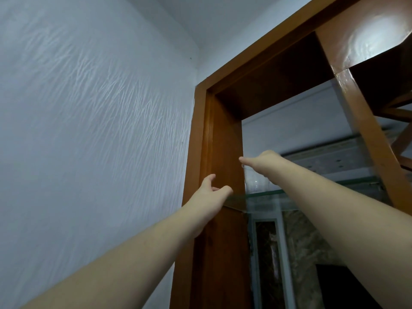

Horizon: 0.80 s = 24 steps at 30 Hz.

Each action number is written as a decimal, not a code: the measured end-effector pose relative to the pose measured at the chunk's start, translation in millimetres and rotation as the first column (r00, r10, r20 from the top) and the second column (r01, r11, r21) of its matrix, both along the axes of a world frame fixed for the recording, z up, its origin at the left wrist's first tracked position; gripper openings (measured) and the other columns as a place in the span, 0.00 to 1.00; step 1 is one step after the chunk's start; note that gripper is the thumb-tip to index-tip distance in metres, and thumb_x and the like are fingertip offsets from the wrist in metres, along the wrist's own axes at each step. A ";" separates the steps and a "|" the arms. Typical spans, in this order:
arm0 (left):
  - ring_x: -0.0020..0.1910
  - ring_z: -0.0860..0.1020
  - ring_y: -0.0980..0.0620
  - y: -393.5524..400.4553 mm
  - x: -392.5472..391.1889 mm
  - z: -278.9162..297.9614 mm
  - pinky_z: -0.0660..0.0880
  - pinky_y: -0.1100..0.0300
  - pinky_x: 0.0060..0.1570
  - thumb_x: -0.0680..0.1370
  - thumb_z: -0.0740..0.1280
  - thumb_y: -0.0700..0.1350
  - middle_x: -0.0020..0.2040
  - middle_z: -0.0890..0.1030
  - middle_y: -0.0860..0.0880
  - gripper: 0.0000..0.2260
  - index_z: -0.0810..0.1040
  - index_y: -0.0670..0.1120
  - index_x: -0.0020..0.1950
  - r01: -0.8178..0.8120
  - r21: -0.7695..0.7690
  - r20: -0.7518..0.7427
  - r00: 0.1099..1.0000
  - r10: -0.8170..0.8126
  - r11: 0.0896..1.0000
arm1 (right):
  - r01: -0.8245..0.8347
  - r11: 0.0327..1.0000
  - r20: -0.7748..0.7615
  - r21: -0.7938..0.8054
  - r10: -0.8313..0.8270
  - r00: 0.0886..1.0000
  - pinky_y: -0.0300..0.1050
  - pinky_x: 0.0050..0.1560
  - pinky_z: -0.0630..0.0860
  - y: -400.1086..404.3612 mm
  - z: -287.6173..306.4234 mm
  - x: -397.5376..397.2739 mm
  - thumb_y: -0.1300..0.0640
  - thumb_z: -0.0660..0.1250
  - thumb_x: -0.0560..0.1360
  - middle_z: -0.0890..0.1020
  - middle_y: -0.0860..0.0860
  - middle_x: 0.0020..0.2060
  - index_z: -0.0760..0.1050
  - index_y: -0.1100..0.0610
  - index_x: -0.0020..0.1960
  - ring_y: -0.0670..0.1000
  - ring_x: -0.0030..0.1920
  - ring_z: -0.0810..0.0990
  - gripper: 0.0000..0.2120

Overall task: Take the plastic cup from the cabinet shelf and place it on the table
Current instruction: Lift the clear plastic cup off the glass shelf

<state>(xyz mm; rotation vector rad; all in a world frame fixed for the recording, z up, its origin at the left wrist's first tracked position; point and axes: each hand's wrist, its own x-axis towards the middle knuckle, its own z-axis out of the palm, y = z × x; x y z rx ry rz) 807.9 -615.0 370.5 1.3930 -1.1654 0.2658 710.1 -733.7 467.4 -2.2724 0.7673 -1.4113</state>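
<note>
A clear plastic cup (256,180) stands on the glass shelf (267,194) of the wooden cabinet (225,139), close to its left side panel. My right hand (264,161) reaches up to the cup's top. Its thumb is spread out to the left over the rim, its fingers are hidden behind the hand, and the cup shows just below it. My left hand (213,191) is raised against the front edge of the cabinet's left panel at shelf height, fingers loosely apart and holding nothing.
A textured white wall (89,130) fills the left. The open cabinet door frame (365,121) slants down on the right. Under the glass shelf are a mirrored back and dark shapes. No table is in view.
</note>
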 end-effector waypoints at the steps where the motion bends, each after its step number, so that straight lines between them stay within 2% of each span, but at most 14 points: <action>1: 0.65 0.70 0.46 -0.5 0.2 -0.4 0.70 0.47 0.66 0.77 0.65 0.54 0.66 0.71 0.49 0.32 0.54 0.56 0.77 0.012 0.003 -0.007 1.000 -0.012 1.000 | -0.027 1.000 0.040 0.006 0.027 0.999 0.44 0.24 0.65 0.3 -0.4 -0.4 0.35 0.64 0.73 0.74 0.55 0.44 0.71 0.59 0.58 0.55 0.38 0.74 0.29; 3: 0.67 0.70 0.45 -1.5 -0.2 -1.0 0.69 0.45 0.67 0.77 0.65 0.55 0.70 0.70 0.47 0.31 0.55 0.56 0.76 0.027 -0.002 -0.021 0.999 -0.027 1.000 | -0.089 0.996 0.115 0.003 0.088 0.990 0.43 0.24 0.65 5.0 -1.2 -3.5 0.35 0.65 0.72 0.74 0.53 0.39 0.70 0.58 0.55 0.53 0.35 0.73 0.28; 5: 0.67 0.70 0.45 -1.9 -1.6 -2.0 0.69 0.45 0.67 0.76 0.66 0.57 0.71 0.69 0.47 0.31 0.56 0.57 0.76 0.046 -0.011 -0.032 0.998 -0.047 0.999 | -0.172 0.985 0.144 -0.015 0.173 0.974 0.43 0.28 0.67 12.0 -2.7 -7.5 0.33 0.66 0.70 0.76 0.53 0.45 0.70 0.56 0.59 0.54 0.41 0.76 0.30; 7: 0.67 0.71 0.45 -1.1 -2.6 -2.6 0.70 0.46 0.66 0.73 0.68 0.61 0.72 0.69 0.47 0.35 0.57 0.56 0.76 0.085 0.006 -0.024 0.996 -0.084 0.996 | -0.269 0.963 0.152 -0.027 0.270 0.951 0.46 0.37 0.73 21.2 -7.3 -12.4 0.33 0.67 0.69 0.77 0.56 0.57 0.68 0.56 0.66 0.58 0.54 0.77 0.36; 9: 0.65 0.74 0.47 2.7 -3.5 -3.7 0.74 0.51 0.62 0.70 0.70 0.64 0.71 0.71 0.47 0.39 0.58 0.55 0.76 0.159 0.036 -0.011 0.987 -0.159 0.987 | -0.366 0.929 0.159 -0.050 0.369 0.916 0.50 0.51 0.77 30.6 -15.0 -18.0 0.33 0.68 0.68 0.75 0.56 0.64 0.65 0.55 0.70 0.59 0.61 0.76 0.39; 10: 0.62 0.76 0.50 5.4 -4.8 -4.6 0.76 0.55 0.58 0.69 0.71 0.64 0.70 0.73 0.47 0.39 0.60 0.54 0.76 0.208 0.044 -0.004 0.978 -0.208 0.977 | -0.408 0.911 0.160 -0.064 0.413 0.897 0.54 0.57 0.76 35.2 -19.4 -21.2 0.34 0.68 0.68 0.73 0.56 0.67 0.63 0.55 0.72 0.58 0.63 0.75 0.40; 12: 0.56 0.81 0.52 11.2 -8.6 -7.6 0.79 0.59 0.50 0.68 0.72 0.63 0.64 0.78 0.49 0.37 0.66 0.51 0.73 0.309 0.041 -0.005 0.951 -0.309 0.950 | -0.449 0.889 0.150 -0.089 0.458 0.876 0.59 0.64 0.73 43.1 -29.1 -27.9 0.33 0.68 0.69 0.70 0.56 0.70 0.60 0.54 0.74 0.59 0.66 0.73 0.42; 15: 0.51 0.84 0.54 17.5 -13.9 -18.2 0.81 0.60 0.45 0.69 0.73 0.59 0.57 0.83 0.50 0.27 0.75 0.51 0.64 0.398 0.002 -0.020 0.917 -0.398 0.917 | -0.491 0.867 0.137 -0.088 0.499 0.856 0.62 0.66 0.70 52.9 -45.8 -38.9 0.34 0.68 0.69 0.69 0.57 0.71 0.59 0.53 0.74 0.59 0.67 0.72 0.42; 17: 0.50 0.84 0.53 23.1 -17.0 -28.7 0.81 0.61 0.44 0.70 0.74 0.56 0.53 0.85 0.51 0.22 0.77 0.51 0.61 0.426 -0.011 -0.037 0.904 -0.426 0.905 | -0.535 0.841 0.130 -0.084 0.541 0.831 0.62 0.66 0.70 60.2 -58.1 -46.8 0.34 0.68 0.69 0.70 0.57 0.70 0.59 0.52 0.74 0.58 0.66 0.73 0.42; 21: 0.51 0.83 0.53 41.6 -23.0 -53.5 0.80 0.62 0.44 0.71 0.74 0.55 0.49 0.86 0.54 0.20 0.77 0.51 0.60 0.445 0.006 -0.040 0.895 -0.444 0.896 | -0.552 0.830 0.061 -0.076 0.556 0.829 0.59 0.64 0.72 70.6 -82.2 -59.9 0.34 0.69 0.68 0.72 0.56 0.69 0.61 0.49 0.73 0.57 0.63 0.75 0.40; 24: 0.52 0.83 0.53 54.3 -28.6 -79.1 0.80 0.62 0.46 0.72 0.74 0.56 0.51 0.85 0.53 0.20 0.79 0.50 0.61 0.453 0.036 -0.049 0.891 -0.451 0.891 | -0.630 0.772 0.050 0.090 0.628 0.777 0.56 0.62 0.75 76.1 -102.5 -71.8 0.34 0.72 0.63 0.78 0.56 0.61 0.68 0.54 0.70 0.55 0.58 0.79 0.42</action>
